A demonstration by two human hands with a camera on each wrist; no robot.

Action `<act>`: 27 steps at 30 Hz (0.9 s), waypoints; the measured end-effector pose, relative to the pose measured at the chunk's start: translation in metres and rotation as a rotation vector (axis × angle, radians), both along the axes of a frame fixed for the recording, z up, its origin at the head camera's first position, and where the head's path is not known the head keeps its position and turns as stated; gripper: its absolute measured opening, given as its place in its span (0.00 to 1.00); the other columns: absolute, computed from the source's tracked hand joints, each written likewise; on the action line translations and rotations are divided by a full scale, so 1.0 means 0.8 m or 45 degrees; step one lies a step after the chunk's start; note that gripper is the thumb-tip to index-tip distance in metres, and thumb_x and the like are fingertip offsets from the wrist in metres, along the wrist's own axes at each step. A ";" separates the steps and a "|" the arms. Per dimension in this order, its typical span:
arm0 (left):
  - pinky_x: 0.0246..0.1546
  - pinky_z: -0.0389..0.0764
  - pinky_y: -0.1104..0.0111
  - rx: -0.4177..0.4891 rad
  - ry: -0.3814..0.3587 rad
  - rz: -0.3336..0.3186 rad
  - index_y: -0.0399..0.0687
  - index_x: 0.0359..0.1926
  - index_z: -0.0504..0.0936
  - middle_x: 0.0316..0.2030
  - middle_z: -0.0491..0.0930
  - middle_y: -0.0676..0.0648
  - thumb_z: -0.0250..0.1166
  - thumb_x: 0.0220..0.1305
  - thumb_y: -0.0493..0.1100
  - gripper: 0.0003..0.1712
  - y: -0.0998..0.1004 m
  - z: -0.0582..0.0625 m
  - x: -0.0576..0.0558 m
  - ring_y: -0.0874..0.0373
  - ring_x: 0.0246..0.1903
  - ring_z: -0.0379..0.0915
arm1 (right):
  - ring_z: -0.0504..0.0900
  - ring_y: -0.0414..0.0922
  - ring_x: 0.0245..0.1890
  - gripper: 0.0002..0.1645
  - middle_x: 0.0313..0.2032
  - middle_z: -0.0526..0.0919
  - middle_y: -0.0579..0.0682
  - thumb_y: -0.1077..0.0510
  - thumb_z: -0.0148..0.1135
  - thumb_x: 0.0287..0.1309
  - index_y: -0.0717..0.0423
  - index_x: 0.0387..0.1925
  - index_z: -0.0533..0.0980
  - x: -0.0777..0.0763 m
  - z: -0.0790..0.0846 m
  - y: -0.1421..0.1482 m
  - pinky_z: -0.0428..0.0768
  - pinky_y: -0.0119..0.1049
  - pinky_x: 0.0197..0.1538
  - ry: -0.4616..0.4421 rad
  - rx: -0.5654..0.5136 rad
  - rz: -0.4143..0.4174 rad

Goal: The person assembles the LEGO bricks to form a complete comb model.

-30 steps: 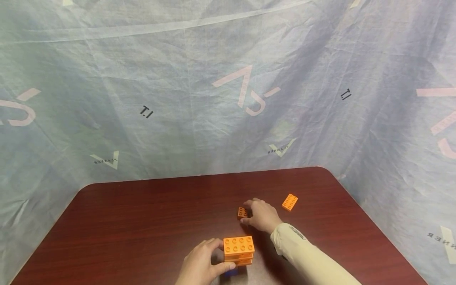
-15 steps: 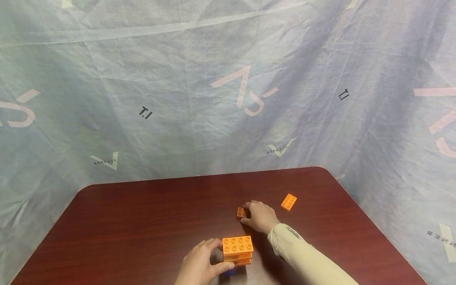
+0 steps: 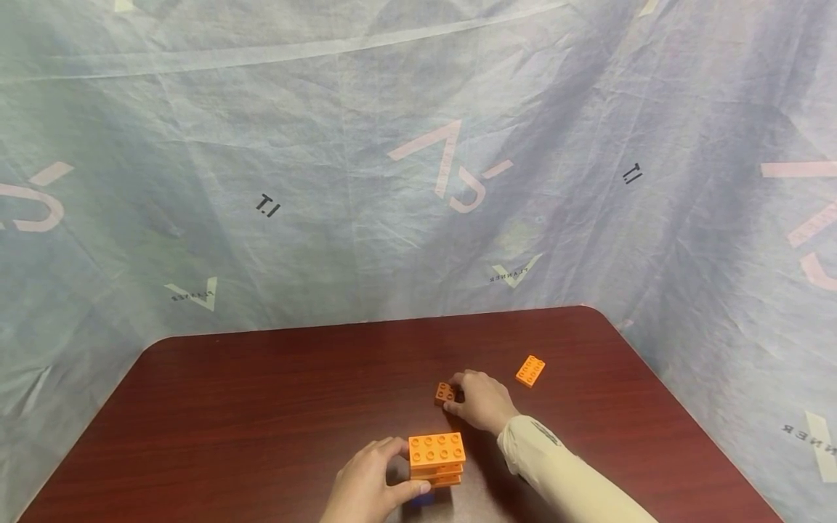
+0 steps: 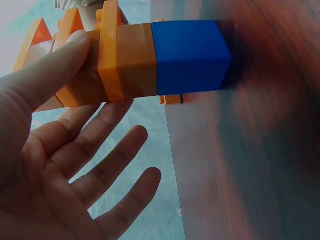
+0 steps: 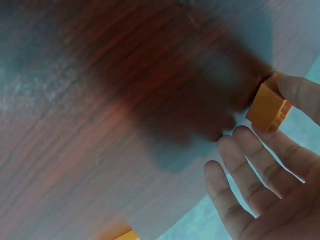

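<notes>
A tower of toy building bricks stands near the front of the table, topped by an orange plate with studs (image 3: 437,450). My left hand (image 3: 366,481) grips the tower from the left between thumb and fingers. In the left wrist view, a blue brick (image 4: 192,57) forms its base, with brownish-orange bricks and orange plates alternating above; the last two fingers extend free of it. Farther back, my right hand (image 3: 485,401) pinches a small brown brick (image 3: 444,394) between thumb and index finger, low at the tabletop. The right wrist view shows the brick's side (image 5: 265,107), other fingers spread.
A loose orange plate (image 3: 530,370) lies on the dark red wooden table (image 3: 261,407), behind and right of my right hand. Pale printed cloth (image 3: 353,181) hangs beyond the table's back and side edges. A light sleeve (image 3: 569,468) covers my right forearm.
My right hand has shifted very slightly toward me, and more of the brown brick's top now shows. The left hand and the tower hold still.
</notes>
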State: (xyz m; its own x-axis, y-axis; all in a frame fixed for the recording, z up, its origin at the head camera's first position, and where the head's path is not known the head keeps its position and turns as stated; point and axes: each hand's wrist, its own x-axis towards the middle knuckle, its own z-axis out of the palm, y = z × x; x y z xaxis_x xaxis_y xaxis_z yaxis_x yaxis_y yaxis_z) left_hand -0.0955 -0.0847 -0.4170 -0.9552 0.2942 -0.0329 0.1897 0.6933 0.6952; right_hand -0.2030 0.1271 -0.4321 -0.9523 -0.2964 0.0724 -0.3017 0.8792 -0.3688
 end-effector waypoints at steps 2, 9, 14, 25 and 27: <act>0.39 0.80 0.43 0.001 -0.006 0.001 0.52 0.44 0.83 0.46 0.84 0.47 0.77 0.55 0.57 0.21 0.000 0.000 0.000 0.48 0.41 0.78 | 0.80 0.44 0.33 0.20 0.37 0.84 0.48 0.52 0.77 0.55 0.56 0.47 0.84 0.001 0.000 0.002 0.82 0.46 0.38 0.000 -0.015 -0.002; 0.38 0.80 0.45 0.003 -0.008 -0.004 0.52 0.44 0.83 0.44 0.84 0.49 0.77 0.56 0.58 0.21 0.000 0.000 0.000 0.49 0.40 0.78 | 0.84 0.49 0.39 0.22 0.43 0.85 0.50 0.50 0.76 0.57 0.55 0.51 0.83 0.009 0.007 0.009 0.83 0.50 0.41 -0.033 -0.061 0.004; 0.35 0.80 0.48 0.007 0.017 -0.001 0.53 0.43 0.83 0.41 0.83 0.52 0.77 0.55 0.58 0.21 -0.001 0.000 0.001 0.52 0.38 0.77 | 0.85 0.48 0.39 0.22 0.43 0.85 0.49 0.50 0.76 0.56 0.55 0.51 0.83 0.014 0.017 0.011 0.83 0.50 0.41 -0.041 -0.106 0.019; 0.36 0.80 0.47 0.019 0.023 0.004 0.53 0.44 0.83 0.42 0.83 0.51 0.77 0.55 0.57 0.21 0.000 -0.001 0.002 0.51 0.39 0.78 | 0.85 0.50 0.40 0.22 0.42 0.85 0.50 0.50 0.75 0.57 0.55 0.51 0.83 0.033 0.039 0.019 0.83 0.49 0.41 -0.006 -0.170 0.101; 0.37 0.80 0.46 0.019 0.025 0.007 0.53 0.44 0.83 0.43 0.83 0.50 0.78 0.55 0.57 0.21 0.001 -0.001 0.002 0.50 0.39 0.78 | 0.85 0.51 0.40 0.22 0.42 0.85 0.50 0.50 0.75 0.57 0.55 0.51 0.83 0.037 0.044 0.020 0.83 0.49 0.41 0.007 -0.186 0.123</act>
State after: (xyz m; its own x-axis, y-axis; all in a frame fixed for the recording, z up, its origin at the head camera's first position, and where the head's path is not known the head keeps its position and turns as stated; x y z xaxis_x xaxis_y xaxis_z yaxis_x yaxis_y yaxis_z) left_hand -0.0937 -0.0843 -0.4174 -0.9572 0.2893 -0.0097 0.1997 0.6841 0.7016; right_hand -0.1730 0.1432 -0.3968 -0.9195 -0.3722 0.1264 -0.3843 0.7834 -0.4885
